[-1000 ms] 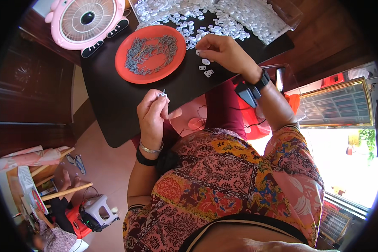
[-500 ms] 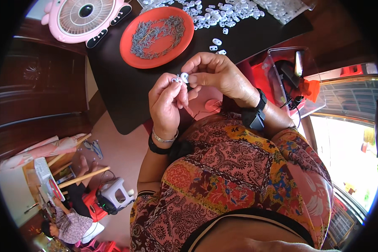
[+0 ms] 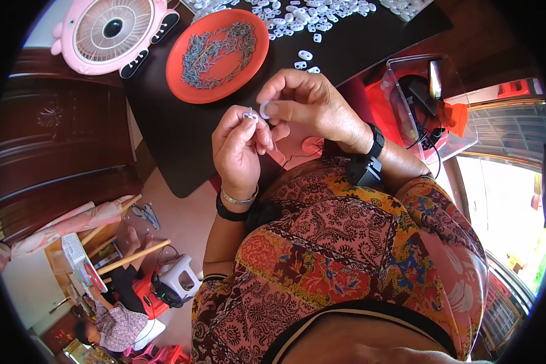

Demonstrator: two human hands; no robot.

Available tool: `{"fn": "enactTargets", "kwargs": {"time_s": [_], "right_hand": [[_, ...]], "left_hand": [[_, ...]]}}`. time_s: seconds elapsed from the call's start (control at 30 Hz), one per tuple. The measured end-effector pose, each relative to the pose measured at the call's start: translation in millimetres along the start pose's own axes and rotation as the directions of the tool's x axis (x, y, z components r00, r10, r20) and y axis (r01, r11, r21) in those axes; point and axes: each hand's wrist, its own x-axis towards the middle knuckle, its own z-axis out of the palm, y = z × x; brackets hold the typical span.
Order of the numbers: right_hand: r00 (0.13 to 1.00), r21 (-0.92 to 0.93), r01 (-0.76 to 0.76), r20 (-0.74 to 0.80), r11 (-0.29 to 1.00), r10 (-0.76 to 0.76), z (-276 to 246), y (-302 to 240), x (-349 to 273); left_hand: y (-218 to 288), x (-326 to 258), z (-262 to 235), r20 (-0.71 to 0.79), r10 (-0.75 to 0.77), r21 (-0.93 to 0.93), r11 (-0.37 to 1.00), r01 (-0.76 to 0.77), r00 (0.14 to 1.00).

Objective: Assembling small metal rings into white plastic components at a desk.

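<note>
My left hand (image 3: 236,151) is closed, its thumb and fingers pinching a small white plastic piece (image 3: 250,116) with a thin grey screw standing up from it. Just to the right, my right hand (image 3: 318,108) pinches another white plastic piece (image 3: 264,109) between thumb and forefinger. A narrow gap separates the two pieces. Beyond my hands, an orange plate (image 3: 175,74) on the black table holds many grey screws (image 3: 201,68). Loose white plastic pieces (image 3: 303,19) with holes are scattered at the far side, a few of them closer to my right hand.
A pink fan (image 3: 113,28) stands at the table's far left. At right, a clear plastic bin (image 3: 467,144) holds black and orange items and cables. Another person (image 3: 124,324) sits at the lower left, near a grey and red stool (image 3: 179,282).
My hands have drawn slightly apart, so the white piece in my right hand is now separate from the one in my left. The whole view has shifted a little.
</note>
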Motion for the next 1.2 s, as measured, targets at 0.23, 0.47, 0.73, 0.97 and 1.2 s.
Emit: {"fn": "enactTargets", "kwargs": {"time_s": [0.23,0.47,0.73,0.97,1.2], "right_hand": [[0.992,0.121,0.079,-0.105,0.989,-0.067,7,4,4],[0.992,0.040,-0.009,-0.128,0.999,0.014,-1,4,0],[0.988,0.093,-0.026,-0.148,0.995,0.040,1,1,-3],[0.987,-0.018,0.029,-0.156,0.999,-0.032,1,4,-5],[0.991,-0.084,0.031,-0.125,0.996,-0.041,1,1,-6]], "left_hand": [[-3,1,2,0.007,0.087,0.027,0.996,-0.087,0.996],[2,-1,4,-0.024,0.038,0.146,0.989,-0.035,0.999],[1,-4,3,-0.069,0.004,0.263,0.965,0.014,0.998],[0,-5,4,-0.070,0.002,0.273,0.962,0.017,0.998],[0,-6,5,-0.068,0.022,0.313,0.950,0.000,0.997]]}}
